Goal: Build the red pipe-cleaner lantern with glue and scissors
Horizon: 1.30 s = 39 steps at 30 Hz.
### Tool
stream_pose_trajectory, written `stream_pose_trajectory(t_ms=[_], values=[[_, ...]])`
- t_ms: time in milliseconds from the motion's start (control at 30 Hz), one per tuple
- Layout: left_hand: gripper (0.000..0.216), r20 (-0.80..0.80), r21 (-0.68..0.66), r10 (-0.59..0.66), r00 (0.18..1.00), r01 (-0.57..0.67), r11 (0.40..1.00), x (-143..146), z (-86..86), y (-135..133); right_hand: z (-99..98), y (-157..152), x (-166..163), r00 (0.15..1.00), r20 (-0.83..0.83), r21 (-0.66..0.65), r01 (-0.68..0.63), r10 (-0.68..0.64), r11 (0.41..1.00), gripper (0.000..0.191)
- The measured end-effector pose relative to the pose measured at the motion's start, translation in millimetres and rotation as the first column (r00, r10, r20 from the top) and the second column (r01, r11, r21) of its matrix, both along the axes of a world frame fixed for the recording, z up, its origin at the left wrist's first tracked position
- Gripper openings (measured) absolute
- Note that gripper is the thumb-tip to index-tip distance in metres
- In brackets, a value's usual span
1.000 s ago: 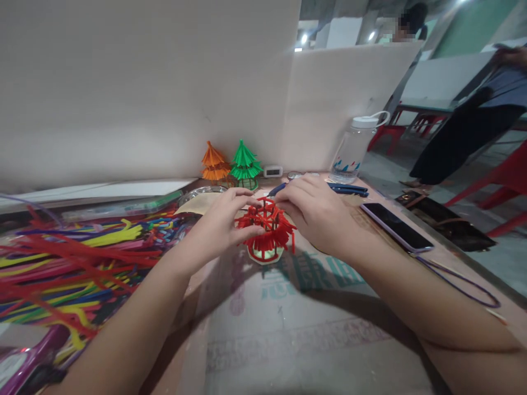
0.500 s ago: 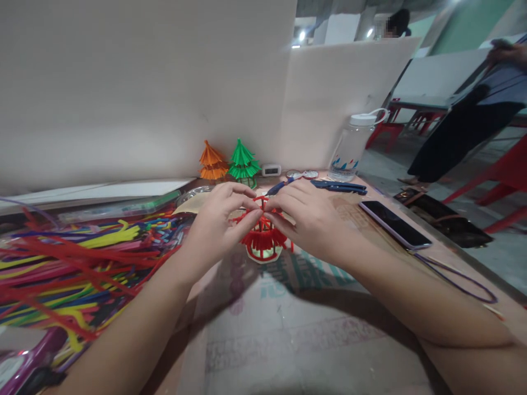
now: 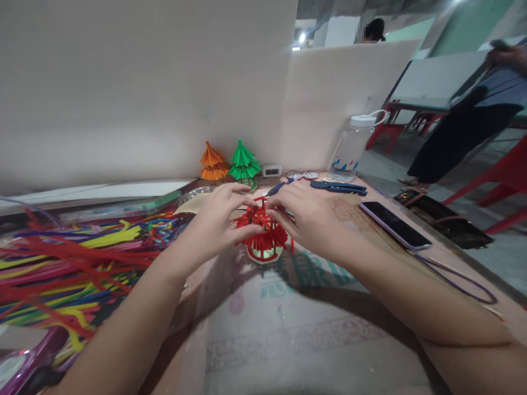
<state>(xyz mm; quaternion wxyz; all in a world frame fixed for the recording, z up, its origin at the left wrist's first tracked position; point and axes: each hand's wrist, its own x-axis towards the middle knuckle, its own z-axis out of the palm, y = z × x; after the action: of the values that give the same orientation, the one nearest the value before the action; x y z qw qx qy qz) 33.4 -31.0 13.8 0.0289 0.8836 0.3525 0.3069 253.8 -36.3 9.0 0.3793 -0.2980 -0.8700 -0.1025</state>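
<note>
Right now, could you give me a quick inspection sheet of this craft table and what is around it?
Surface: cardboard sheet with printed marks.
Job's things: red pipe-cleaner model, upright on its pale base.
Clutter: pile of pipe cleaners; orange model; green model; water bottle; phone; blue pliers.
Grippers: left hand and right hand pinch the red model's top.
Cables: purple cord.
Surroundings: white partition; person standing; red chair.

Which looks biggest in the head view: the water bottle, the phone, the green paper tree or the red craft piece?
1. Water bottle
2. Phone, a close second
3. Red craft piece, partly hidden by hands
4. Green paper tree, though farther back, so unsure
</note>
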Motion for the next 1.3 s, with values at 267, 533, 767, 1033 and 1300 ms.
stream_pose_trajectory(t_ms=[267,533,767,1033,1300], values=[[0.013,-0.019,-0.03,-0.045,0.999,0.044,0.999,7,-10.0,6,-5.1,5,-3,0.996,0.082,0.056,0.028,-0.032,0.998,0.021],[0.009,0.006,-0.078,-0.054,0.999,0.054,0.995,8,-12.1,7,-7.4,3,-2,0.987,0.145,0.117,0.056,-0.073,0.992,0.025],[0.007,0.001,-0.086,-0.052,0.999,0.052,0.995,10,-11.1,4,-5.0,-3,-3,0.978,0.188,0.157,0.066,-0.095,0.985,0.026],[0.008,-0.012,-0.08,-0.057,0.998,0.055,0.995,11,-10.6,3,-0.4,-7,-4,0.979,0.183,0.139,0.067,-0.092,0.988,0.026],[0.007,0.024,-0.122,-0.132,0.991,0.134,0.983,3,-9.7,9,15.7,-12,11,0.998,-0.029,-0.041,0.057,-0.058,0.998,0.02]])
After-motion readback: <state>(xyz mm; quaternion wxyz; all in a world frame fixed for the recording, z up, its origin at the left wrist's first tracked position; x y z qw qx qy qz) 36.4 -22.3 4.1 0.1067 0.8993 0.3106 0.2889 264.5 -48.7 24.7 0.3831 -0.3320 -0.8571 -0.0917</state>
